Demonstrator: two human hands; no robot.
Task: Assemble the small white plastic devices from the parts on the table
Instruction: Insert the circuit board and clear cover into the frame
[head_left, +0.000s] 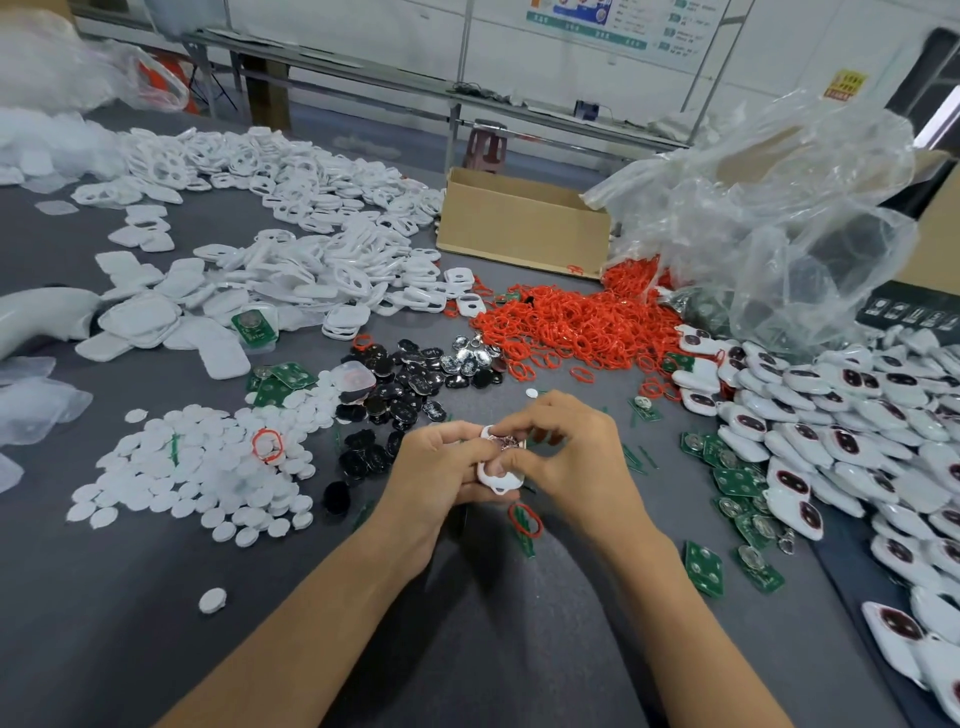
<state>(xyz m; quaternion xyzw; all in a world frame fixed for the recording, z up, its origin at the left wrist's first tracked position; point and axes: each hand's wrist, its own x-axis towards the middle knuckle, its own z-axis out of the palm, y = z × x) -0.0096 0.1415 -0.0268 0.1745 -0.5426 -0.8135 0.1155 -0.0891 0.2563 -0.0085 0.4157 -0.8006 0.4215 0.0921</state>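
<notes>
Left hand (436, 467) and right hand (571, 452) fingers pinch one white shell (496, 477), seemingly unclosed.

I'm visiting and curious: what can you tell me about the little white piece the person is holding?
The white piece looks like smooth plastic, rounded, with a small loop at its near end. Something brownish sits in its far end, too small to identify. The left hand and right hand pinch it above the grey table.
</notes>
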